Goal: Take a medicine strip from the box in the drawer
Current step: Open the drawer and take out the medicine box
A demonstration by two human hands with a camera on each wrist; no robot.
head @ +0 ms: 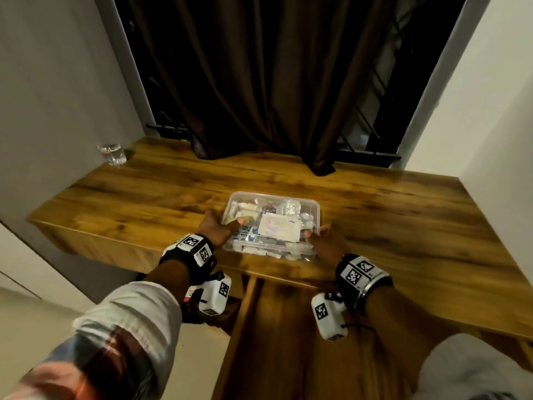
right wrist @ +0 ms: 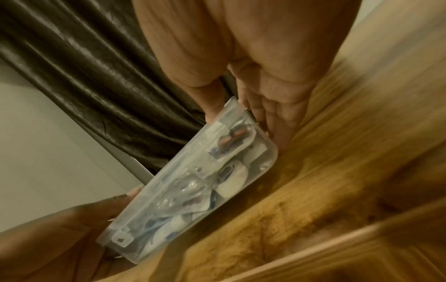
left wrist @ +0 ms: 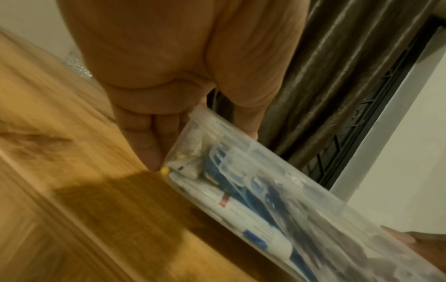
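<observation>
A clear lidded plastic box (head: 274, 194) packed with medicine strips and packets rests on the wooden desk top (head: 144, 197). My left hand (head: 216, 228) grips its left end, thumb on the lid, fingers down the side wall. My right hand (head: 323, 241) grips the near right corner the same way. In the left wrist view my left hand (left wrist: 154, 114) clasps the box (left wrist: 265, 190), with blue and white strips showing through the wall. In the right wrist view my right hand (right wrist: 265, 85) holds the box (right wrist: 193, 181) at its other end. The lid is on.
The open drawer (head: 288, 327) juts out below the desk edge, between my forearms. A glass of water (head: 112, 154) stands at the back left corner. A dark curtain (head: 259, 82) hangs behind the desk, and walls close in on both sides.
</observation>
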